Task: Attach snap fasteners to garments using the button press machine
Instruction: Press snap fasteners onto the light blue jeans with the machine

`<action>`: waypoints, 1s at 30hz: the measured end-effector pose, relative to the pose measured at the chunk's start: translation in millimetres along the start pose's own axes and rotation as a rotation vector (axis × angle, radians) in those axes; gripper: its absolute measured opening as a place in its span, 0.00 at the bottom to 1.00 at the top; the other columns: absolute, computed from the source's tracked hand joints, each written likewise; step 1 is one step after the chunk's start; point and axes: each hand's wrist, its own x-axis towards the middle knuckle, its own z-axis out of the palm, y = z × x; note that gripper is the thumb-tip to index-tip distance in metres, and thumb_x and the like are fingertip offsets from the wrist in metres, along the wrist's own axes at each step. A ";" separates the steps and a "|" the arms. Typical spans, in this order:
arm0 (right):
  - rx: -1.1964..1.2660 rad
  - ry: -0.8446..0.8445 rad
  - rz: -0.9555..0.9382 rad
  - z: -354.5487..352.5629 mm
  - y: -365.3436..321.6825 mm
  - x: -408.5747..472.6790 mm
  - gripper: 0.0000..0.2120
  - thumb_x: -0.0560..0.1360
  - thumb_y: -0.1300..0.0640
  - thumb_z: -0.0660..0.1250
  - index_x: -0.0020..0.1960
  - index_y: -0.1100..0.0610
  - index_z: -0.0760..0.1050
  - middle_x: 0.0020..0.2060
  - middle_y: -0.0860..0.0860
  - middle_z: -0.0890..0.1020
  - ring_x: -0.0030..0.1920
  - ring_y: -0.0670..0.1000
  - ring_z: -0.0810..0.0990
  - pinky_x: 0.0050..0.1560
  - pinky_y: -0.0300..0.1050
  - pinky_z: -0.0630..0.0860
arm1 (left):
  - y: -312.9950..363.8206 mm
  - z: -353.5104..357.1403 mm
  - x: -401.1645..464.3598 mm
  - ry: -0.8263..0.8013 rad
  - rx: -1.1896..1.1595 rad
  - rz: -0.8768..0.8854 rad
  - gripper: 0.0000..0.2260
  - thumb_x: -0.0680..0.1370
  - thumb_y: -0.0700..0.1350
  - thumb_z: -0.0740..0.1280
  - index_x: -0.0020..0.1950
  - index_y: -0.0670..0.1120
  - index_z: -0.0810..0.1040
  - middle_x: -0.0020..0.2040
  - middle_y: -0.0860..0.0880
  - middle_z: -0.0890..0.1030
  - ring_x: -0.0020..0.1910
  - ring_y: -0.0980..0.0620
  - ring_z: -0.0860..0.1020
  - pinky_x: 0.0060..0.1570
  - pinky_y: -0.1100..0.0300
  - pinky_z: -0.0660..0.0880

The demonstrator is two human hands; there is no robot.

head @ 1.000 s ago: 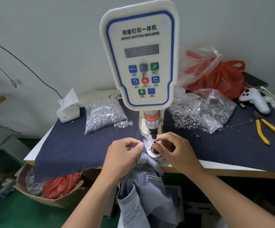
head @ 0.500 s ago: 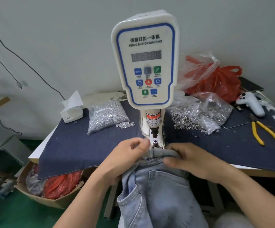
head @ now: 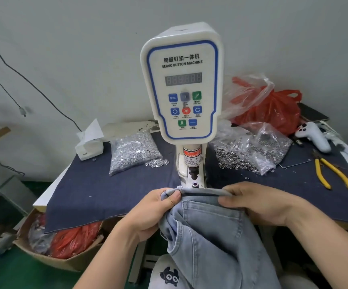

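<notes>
Both hands hold the waistband [head: 202, 192] of a pair of light-blue jeans [head: 214, 236] just in front of the servo button machine [head: 182, 88]. The left hand [head: 154, 211] has its thumb and fingers curled round the bunched left end of the band. The right hand [head: 258, 202] pinches the band further along, thumb underneath and fingers over the top edge. Between them the band is pulled taut, its long axis running left to right across the front of the machine. The rest of the garment hangs down toward the person's lap.

The punch [head: 194, 171] stands directly behind the stretched span, with a small metal die part [head: 194, 185] showing just past the band's edge. Whether a snap half already sits on it is hard to tell at this size. The pressing point lies nearer the left hand than the right, so the coming move probably needs a short push away from the body to slide the band's left end under the punch.

Bags of silver fastener parts [head: 134, 151] lie on the dark cloth either side of the machine's column.
</notes>
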 end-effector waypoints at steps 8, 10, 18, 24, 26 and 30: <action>0.172 0.265 -0.010 -2.5 -9.7 35.8 0.16 0.75 0.50 0.73 0.58 0.58 0.86 0.54 0.64 0.86 0.57 0.63 0.85 0.61 0.53 0.80 | 9.7 12.5 35.4 0.219 0.067 -0.006 0.13 0.87 0.52 0.64 0.60 0.50 0.87 0.55 0.43 0.88 0.55 0.46 0.87 0.51 0.55 0.82; 0.164 0.262 0.006 -6.6 -10.2 38.9 0.20 0.71 0.46 0.76 0.56 0.59 0.86 0.51 0.64 0.86 0.51 0.61 0.87 0.54 0.52 0.83 | 11.9 12.3 40.6 0.235 0.064 0.002 0.13 0.87 0.53 0.64 0.59 0.51 0.88 0.55 0.44 0.88 0.55 0.46 0.87 0.54 0.54 0.82; 0.097 0.177 0.065 -30.7 2.3 36.5 0.27 0.67 0.42 0.81 0.52 0.64 0.85 0.51 0.68 0.85 0.46 0.62 0.86 0.47 0.52 0.82 | 1.2 12.9 57.1 0.285 0.196 0.004 0.24 0.84 0.56 0.68 0.61 0.34 0.79 0.56 0.36 0.86 0.50 0.46 0.83 0.53 0.48 0.78; 0.123 0.208 0.072 -33.0 4.0 40.0 0.27 0.66 0.44 0.79 0.53 0.66 0.85 0.50 0.69 0.85 0.45 0.62 0.87 0.45 0.52 0.83 | 1.2 12.6 59.6 0.258 0.212 0.013 0.20 0.82 0.56 0.69 0.54 0.38 0.80 0.47 0.42 0.82 0.47 0.48 0.78 0.50 0.50 0.72; 0.115 0.221 0.069 -33.0 4.6 39.6 0.26 0.65 0.44 0.79 0.51 0.66 0.85 0.49 0.69 0.85 0.44 0.61 0.87 0.43 0.51 0.83 | 1.5 12.6 59.3 0.267 0.221 0.027 0.25 0.81 0.57 0.69 0.58 0.32 0.78 0.48 0.42 0.84 0.46 0.49 0.79 0.50 0.50 0.73; 0.106 0.229 0.067 -33.2 5.8 40.0 0.25 0.66 0.45 0.79 0.50 0.65 0.85 0.48 0.68 0.85 0.44 0.61 0.87 0.43 0.50 0.83 | -2.1 11.2 60.5 0.283 0.248 0.048 0.21 0.82 0.55 0.69 0.59 0.36 0.80 0.53 0.36 0.86 0.46 0.49 0.81 0.49 0.51 0.74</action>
